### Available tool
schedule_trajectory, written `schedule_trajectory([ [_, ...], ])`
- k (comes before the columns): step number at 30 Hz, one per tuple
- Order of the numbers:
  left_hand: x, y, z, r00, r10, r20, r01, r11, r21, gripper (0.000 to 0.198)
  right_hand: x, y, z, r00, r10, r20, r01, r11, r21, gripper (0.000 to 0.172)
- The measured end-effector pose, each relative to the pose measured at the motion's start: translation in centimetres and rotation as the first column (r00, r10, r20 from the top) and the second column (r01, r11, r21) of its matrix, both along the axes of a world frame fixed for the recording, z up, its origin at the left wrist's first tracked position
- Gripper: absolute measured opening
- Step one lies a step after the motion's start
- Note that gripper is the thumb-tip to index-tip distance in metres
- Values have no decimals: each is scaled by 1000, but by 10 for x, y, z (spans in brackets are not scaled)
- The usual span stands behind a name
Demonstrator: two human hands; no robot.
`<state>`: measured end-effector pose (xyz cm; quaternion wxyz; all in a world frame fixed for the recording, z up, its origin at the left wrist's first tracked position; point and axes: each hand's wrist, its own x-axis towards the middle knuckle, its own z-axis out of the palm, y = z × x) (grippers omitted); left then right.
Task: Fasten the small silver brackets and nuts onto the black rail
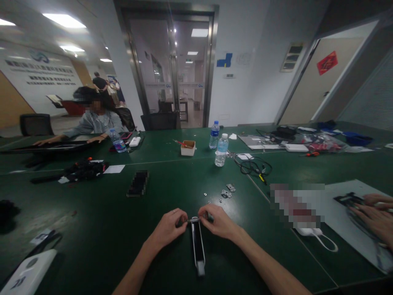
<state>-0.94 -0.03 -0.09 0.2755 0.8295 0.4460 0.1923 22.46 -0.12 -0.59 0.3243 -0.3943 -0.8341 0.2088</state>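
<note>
A long, narrow white-rimmed frame (193,241) with a dark middle lies on the green table, pointing away from me. Across its far end is a small silver metal piece (193,220). My left hand (173,223) pinches the left end of that piece with thumb and fingers. From the right, my right hand (215,219) pinches at its other end, its fingertips partly hidden. A grey block (200,268) forms the frame's near end. Beyond my right hand lie several small metal plates (226,193) and tiny loose bits of hardware.
Two water bottles (221,151) and a small box (188,148) stand farther back. Black cables (253,166) curl at the right. Another person's hands (373,213) work over a pale board (346,194). A white device (30,272) lies at the near left. Across the table sits another person (101,119).
</note>
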Motion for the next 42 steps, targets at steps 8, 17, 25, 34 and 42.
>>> schedule_trajectory([
  [8,-6,3,-1,998,16,-58,-22,994,-104,12,23,8,4,974,5,225,12,997,-74,10],
  [17,-2,5,-4,998,17,-64,-26,991,-133,13,17,7,5,948,56,312,-13,990,-140,11],
  [25,-2,6,-4,999,18,-47,-25,989,-144,16,18,8,-1,952,64,298,-25,991,-131,11],
  [34,-2,5,1,999,35,-29,-40,981,-191,20,16,7,-1,958,66,279,-26,989,-146,12],
  [42,-2,5,5,999,38,4,-36,970,-240,20,16,8,-6,964,71,257,-37,990,-136,12],
])
